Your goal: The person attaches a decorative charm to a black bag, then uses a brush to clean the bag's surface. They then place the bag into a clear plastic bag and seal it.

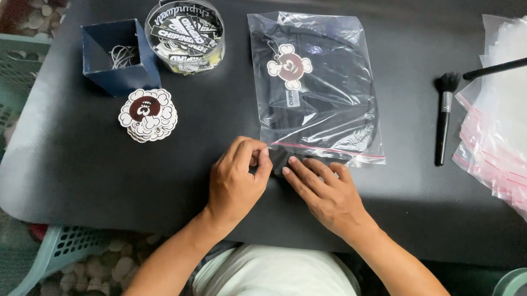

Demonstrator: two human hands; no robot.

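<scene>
A clear zip bag (318, 86) with a folded black garment and a skull-shaped hang tag inside lies on the black table mat (99, 171). My left hand (236, 179) pinches the bag's near left corner at the red zip strip. Beside it, my right hand (326, 194) lies flat with its fingers pressing the bag's near edge.
A stack of round skull-shaped tags (148, 115), a dark blue box (121, 55) with strings and a clear round tub of stickers (184, 33) sit at the far left. A black brush (444, 116) and a pile of clear bags (504, 115) lie at the right.
</scene>
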